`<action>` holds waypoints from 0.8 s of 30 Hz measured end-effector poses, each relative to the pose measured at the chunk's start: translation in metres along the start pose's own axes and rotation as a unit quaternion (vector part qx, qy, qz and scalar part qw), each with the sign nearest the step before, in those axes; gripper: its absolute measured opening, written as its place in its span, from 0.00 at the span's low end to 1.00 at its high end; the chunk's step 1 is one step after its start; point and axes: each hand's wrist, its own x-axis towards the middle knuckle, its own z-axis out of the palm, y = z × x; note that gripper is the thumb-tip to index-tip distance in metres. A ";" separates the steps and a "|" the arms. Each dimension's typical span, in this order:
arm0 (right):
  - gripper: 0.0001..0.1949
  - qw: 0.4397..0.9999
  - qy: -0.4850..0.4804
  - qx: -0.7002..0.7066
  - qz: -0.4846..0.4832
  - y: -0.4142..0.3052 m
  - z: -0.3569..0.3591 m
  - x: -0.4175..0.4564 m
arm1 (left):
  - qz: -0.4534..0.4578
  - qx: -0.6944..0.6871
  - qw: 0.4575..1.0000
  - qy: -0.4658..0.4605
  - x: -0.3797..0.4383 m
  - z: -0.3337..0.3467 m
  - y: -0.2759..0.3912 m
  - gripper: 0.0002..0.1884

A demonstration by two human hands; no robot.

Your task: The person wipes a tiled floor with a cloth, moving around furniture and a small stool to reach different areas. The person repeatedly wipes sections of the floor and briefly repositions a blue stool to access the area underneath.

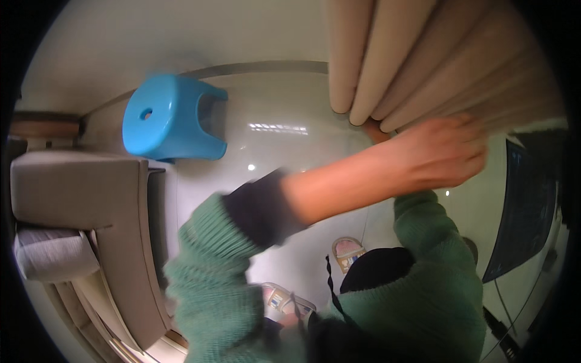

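My left hand (454,152) reaches across to the right, its fingers curled and blurred. It overlaps the lower edge of a pleated beige curtain (399,59); whether it grips the cloth cannot be made out. My left forearm crosses in front of my right arm, whose green knit sleeve (420,213) comes up from below. Most of my right hand is hidden behind that forearm. A small patch of skin, apparently part of my right hand (377,131), shows just below the curtain folds, and its grip is not visible.
A blue plastic stool (154,120) stands on the glossy tiled floor (277,100) near the wall. On the left is a beige upholstered sofa (127,254) with a grey cushion (56,256). A dark panel (522,213) and cables are at right. Slippers (347,254) are below me.
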 end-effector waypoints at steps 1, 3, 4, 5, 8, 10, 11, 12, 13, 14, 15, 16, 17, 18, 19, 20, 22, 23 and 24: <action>0.15 0.999 -0.003 0.025 -0.025 -0.018 0.003 -0.003 | 0.023 0.015 0.999 0.026 0.019 0.030 -0.002 0.09; 0.15 0.995 -0.020 0.076 -0.069 -0.060 0.019 -0.015 | -0.017 0.071 0.995 -0.061 0.025 0.065 -0.023 0.11; 0.15 0.990 -0.027 0.101 -0.090 -0.084 0.024 -0.019 | -0.059 0.117 0.982 -0.135 0.015 0.072 -0.040 0.12; 0.15 0.990 -0.030 0.113 -0.084 -0.080 0.022 -0.029 | -0.094 0.150 0.966 -0.188 0.016 0.076 -0.058 0.13; 0.16 0.991 0.014 0.134 0.025 -0.011 0.009 -0.072 | -0.175 0.227 0.908 -0.305 0.027 0.070 -0.106 0.16; 0.18 0.995 0.039 0.011 0.087 0.036 -0.020 -0.103 | -0.202 0.284 0.866 -0.360 0.017 0.038 -0.140 0.18; 0.21 0.988 0.039 -0.128 0.071 0.032 -0.043 -0.095 | -0.195 0.342 0.831 -0.392 0.011 -0.006 -0.157 0.19; 0.23 0.977 -0.016 -0.140 0.159 0.055 -0.068 -0.107 | -0.183 0.367 0.818 -0.403 -0.006 -0.032 -0.166 0.19; 0.26 0.955 -0.069 -0.158 0.240 0.075 -0.094 -0.114 | -0.140 0.412 0.795 -0.422 -0.023 -0.063 -0.179 0.21; 0.27 0.944 -0.004 -0.216 0.249 0.118 -0.110 -0.137 | -0.092 0.448 0.780 -0.427 -0.035 -0.085 -0.192 0.23; 0.29 0.926 0.058 -0.273 0.254 0.163 -0.122 -0.155 | -0.099 0.445 0.799 -0.392 -0.039 -0.103 -0.191 0.24; 0.28 0.911 0.062 -0.275 0.301 0.182 -0.128 -0.153 | -0.078 0.469 0.781 -0.404 -0.053 -0.125 -0.200 0.25; 0.27 0.896 0.070 -0.270 0.344 0.194 -0.128 -0.139 | -0.056 0.498 0.758 -0.418 -0.063 -0.150 -0.209 0.26; 0.27 0.901 0.090 -0.267 0.330 0.208 -0.126 -0.120 | -0.076 0.510 0.742 -0.429 -0.074 -0.168 -0.216 0.27; 0.26 0.902 0.107 -0.271 0.318 0.222 -0.125 -0.106 | -0.099 0.515 0.730 -0.438 -0.091 -0.180 -0.225 0.28; 0.26 0.911 0.135 -0.245 0.302 0.218 -0.110 -0.077 | -0.111 0.541 0.698 -0.456 -0.085 -0.214 -0.226 0.28; 0.25 0.944 0.114 -0.191 0.243 0.193 -0.083 -0.029 | -0.109 0.563 0.674 -0.466 -0.114 -0.256 -0.245 0.31; 0.24 0.957 0.102 -0.165 0.215 0.173 -0.067 -0.008 | -0.108 0.571 0.664 -0.471 -0.126 -0.273 -0.253 0.32; 0.26 0.970 0.103 -0.115 0.187 0.149 -0.049 0.009 | -0.124 0.562 0.664 -0.477 -0.135 -0.289 -0.257 0.33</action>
